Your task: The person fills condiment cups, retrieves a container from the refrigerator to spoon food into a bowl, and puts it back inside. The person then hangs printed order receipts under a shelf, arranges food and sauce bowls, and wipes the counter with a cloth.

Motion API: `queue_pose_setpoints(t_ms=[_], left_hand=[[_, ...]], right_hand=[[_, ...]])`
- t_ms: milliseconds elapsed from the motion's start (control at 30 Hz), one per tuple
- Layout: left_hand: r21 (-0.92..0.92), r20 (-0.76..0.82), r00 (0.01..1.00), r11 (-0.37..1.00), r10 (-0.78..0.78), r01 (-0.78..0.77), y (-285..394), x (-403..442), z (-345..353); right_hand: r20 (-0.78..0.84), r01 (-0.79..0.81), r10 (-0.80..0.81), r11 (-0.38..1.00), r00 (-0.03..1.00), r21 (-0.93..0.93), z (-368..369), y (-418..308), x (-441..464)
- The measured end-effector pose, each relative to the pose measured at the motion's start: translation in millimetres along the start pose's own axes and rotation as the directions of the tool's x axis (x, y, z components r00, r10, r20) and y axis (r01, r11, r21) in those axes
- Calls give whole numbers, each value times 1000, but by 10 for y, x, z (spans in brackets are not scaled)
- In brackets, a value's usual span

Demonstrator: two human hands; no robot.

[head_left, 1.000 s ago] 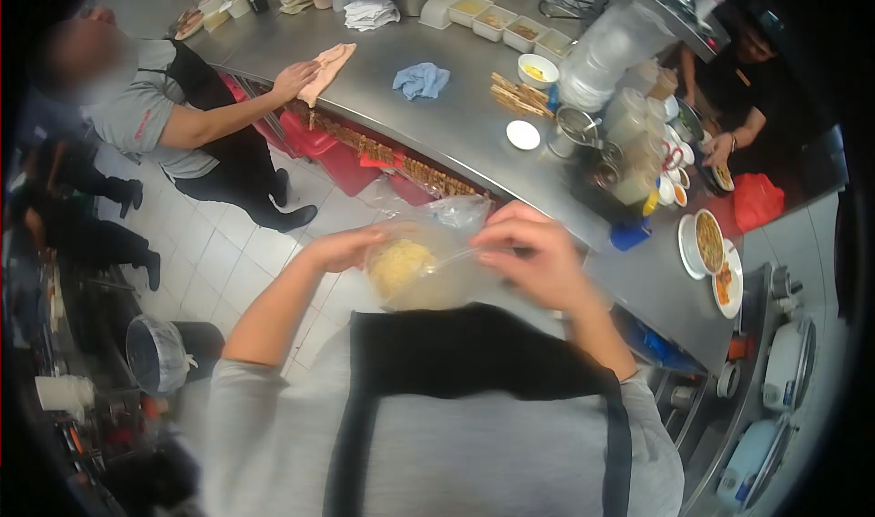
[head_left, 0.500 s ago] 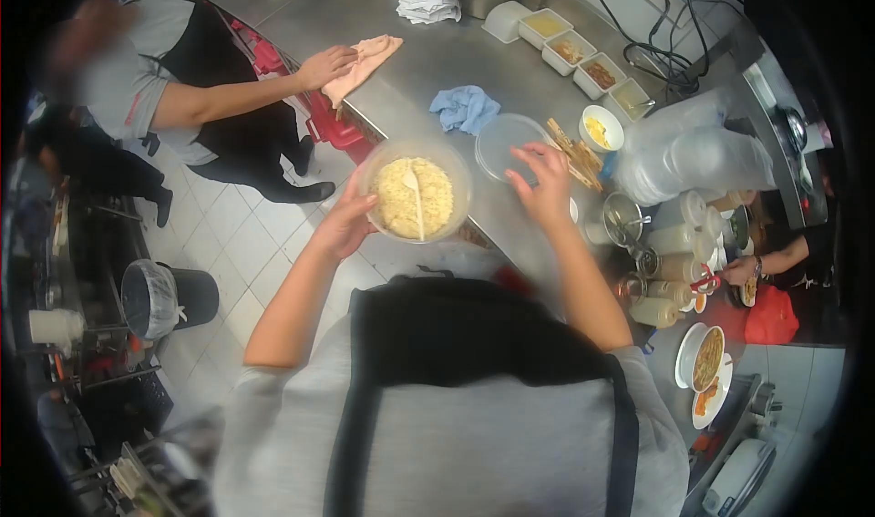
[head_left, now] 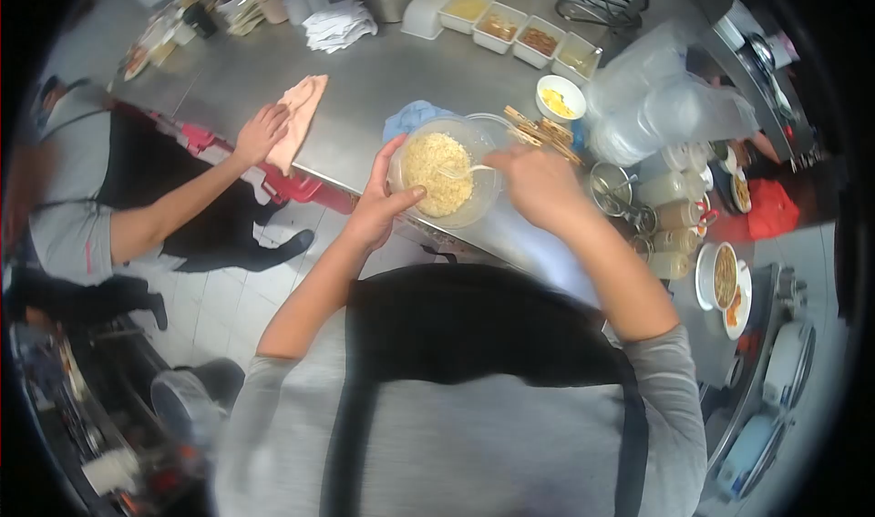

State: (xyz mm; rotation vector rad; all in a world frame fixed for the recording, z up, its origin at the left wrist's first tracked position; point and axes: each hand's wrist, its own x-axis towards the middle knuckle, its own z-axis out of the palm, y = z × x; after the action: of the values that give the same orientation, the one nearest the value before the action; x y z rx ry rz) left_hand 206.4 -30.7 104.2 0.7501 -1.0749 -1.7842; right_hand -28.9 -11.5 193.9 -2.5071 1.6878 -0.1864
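Observation:
A clear round tub (head_left: 483, 198) of pale yellow, crumbly food (head_left: 436, 175) is held over the counter's front edge by my left hand (head_left: 381, 198), its fingers round the left side and the thumb over the rim. My right hand (head_left: 538, 184) is closed on a light spoon (head_left: 469, 169), whose other end is in the food. Behind the tub, the clear lid (head_left: 497, 123) lies partly hidden on the steel counter (head_left: 365, 80), next to a blue cloth (head_left: 415, 116).
A co-worker's hand (head_left: 264, 134) rests on a pink cloth (head_left: 301, 121) at the left. Beyond my right hand are wooden sticks (head_left: 542, 134), a white bowl (head_left: 559, 98), a metal pot (head_left: 611, 187) and several bottles (head_left: 674, 242). Food trays (head_left: 538, 41) line the back.
The lid has gone from the tub to the counter. My right hand has let go of it and taken hold of the spoon. The tub has moved up and right, over the counter edge.

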Motion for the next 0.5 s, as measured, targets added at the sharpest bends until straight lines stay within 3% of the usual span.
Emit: queue_pose_setpoints(t_ms=[133,200,333,500], left_hand=[[105,131,991,993,33,-47,-11,218,6],[84,164,985,996,-54,41,38,296,62],[152,192,967,979,-166,138,96,460,189],[383,262,954,923,-148,38,-64,650,224]], right_hand=[[-17,-82,81,974,997,-212,-100,-27,-189],[-60,-119,107,959,992,-258,-99,-28,-230],[-36,-149,145,939,989,-309,-11,126,-365],[-28,-220,220,949,975,-228,109,38,-587]])
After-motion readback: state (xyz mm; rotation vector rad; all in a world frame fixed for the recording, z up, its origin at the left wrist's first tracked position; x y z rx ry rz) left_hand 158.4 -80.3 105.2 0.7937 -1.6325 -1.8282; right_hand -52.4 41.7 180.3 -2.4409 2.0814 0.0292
